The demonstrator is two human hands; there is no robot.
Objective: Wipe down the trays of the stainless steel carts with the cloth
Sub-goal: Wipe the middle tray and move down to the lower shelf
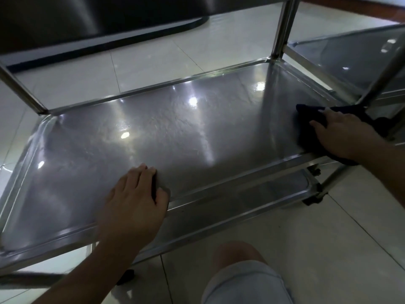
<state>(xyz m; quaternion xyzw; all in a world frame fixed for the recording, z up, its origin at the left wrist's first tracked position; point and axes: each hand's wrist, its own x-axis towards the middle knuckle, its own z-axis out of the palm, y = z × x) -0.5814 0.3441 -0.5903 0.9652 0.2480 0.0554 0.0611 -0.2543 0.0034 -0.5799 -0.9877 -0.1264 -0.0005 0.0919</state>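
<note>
Two hands: left hand (133,194) flat, fingers straight, steadying tray (65,172) rim, lower centre.
Right grip: right hand (344,134) spread, pressing cloth (306,115), right edge.
Advice: keep pressure even; sweep leftward in overlapping passes.

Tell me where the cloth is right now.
In the head view, the dark cloth lies at the right end of the tray, under the right hand, beside the cart's right post.

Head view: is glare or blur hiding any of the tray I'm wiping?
Head view: bright ceiling-light reflections dot the tray; the dark cloth under the right hand looks slightly blurred; wide-angle lens bows the tray's edges; left hand is sharp.
</note>
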